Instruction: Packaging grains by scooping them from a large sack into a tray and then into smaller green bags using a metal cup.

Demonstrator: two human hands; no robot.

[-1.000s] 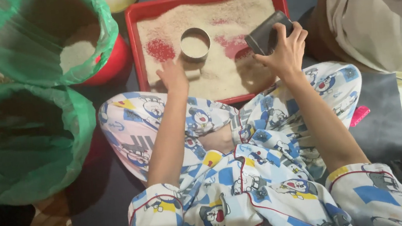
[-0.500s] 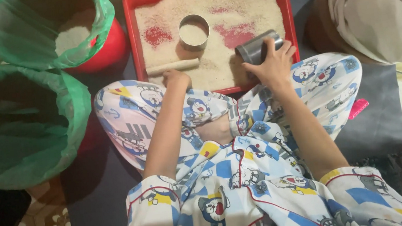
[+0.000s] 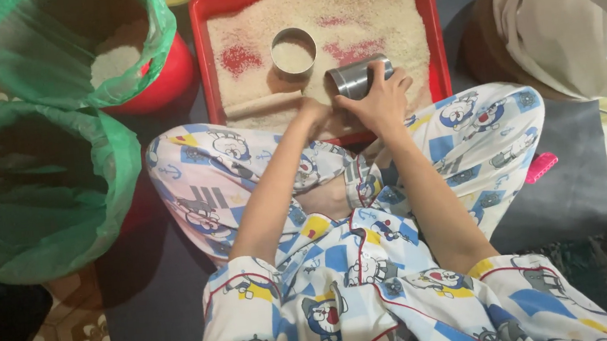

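Right hand [image 3: 379, 99] has dragged its gripped steel cup [image 3: 355, 78] from 3 o'clock toward tray [image 3: 429, 22] centre, scooping rice [image 3: 370, 17]; left hand [image 3: 312, 109] curled, touching rice.

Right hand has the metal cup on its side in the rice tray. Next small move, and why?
Probably push the metal cup forward into the rice to scoop. The right hand grips it lying on its side, mouth toward the grain, while the left hand rests at the red tray near edge.
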